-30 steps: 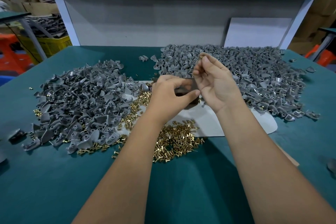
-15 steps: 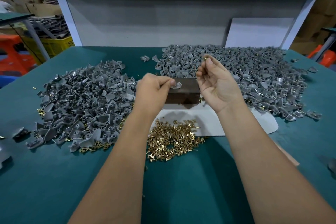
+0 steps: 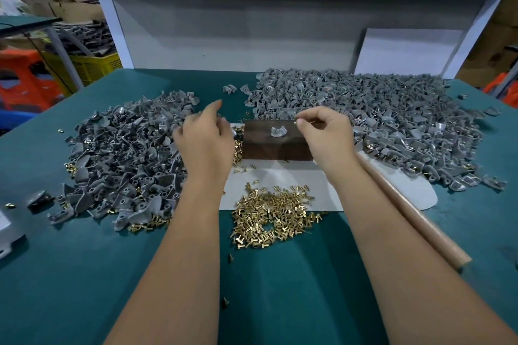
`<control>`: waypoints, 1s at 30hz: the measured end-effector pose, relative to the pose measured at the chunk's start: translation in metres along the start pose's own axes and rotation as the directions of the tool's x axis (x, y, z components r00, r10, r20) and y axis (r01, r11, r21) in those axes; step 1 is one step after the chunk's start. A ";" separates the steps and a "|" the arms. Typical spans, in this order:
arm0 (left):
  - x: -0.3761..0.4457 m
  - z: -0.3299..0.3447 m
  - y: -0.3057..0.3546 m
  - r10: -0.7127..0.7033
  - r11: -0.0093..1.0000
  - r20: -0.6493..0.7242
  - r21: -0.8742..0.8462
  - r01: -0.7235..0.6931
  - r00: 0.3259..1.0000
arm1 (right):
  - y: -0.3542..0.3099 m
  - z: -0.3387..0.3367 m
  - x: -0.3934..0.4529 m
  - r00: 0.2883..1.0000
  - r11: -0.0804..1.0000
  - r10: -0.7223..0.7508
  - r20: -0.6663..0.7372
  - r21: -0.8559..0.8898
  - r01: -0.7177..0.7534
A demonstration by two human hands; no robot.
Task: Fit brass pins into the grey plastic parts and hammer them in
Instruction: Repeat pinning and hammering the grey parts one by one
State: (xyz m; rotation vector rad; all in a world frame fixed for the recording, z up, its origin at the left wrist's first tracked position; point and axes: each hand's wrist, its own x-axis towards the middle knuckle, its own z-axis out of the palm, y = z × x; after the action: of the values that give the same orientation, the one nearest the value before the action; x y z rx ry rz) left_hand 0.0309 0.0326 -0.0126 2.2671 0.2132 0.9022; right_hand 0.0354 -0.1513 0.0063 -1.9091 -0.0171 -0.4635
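Observation:
One grey plastic part sits alone on top of a dark wooden block at the table's middle. My right hand hovers just right of it and pinches a small brass pin between thumb and fingertips. My left hand is left of the block, fingers loosely spread over the edge of the left heap of grey parts, holding nothing I can see. A pile of loose brass pins lies in front of the block.
A larger heap of grey parts covers the right back of the green table. A white sheet lies under the block. A brown wooden handle runs along my right forearm. Crates stand at the left beyond the table.
My left hand set the grey part on the block, let go and moved left toward the left heap. My right hand lowered with the pin toward the part.

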 end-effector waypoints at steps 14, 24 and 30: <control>-0.015 0.035 0.030 0.094 0.991 0.287 -0.116 -0.063 0.953 | 0.003 0.019 0.004 0.966 0.904 -0.229 0.121 -0.342 0.257; -0.016 0.035 0.028 0.073 0.986 0.278 -0.167 -0.027 0.958 | 0.006 0.019 0.005 0.975 0.909 -0.200 0.097 -0.352 0.222; -0.015 0.036 0.026 0.074 0.985 0.279 -0.168 -0.028 0.958 | 0.006 0.022 0.006 0.971 0.888 -0.223 0.086 -0.394 0.239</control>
State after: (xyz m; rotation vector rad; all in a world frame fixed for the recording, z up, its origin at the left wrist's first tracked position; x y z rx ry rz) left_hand 0.0414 -0.0122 -0.0225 2.2249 -0.0469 0.5854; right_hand 0.0492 -0.1345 -0.0037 -2.3364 -0.1906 -0.6278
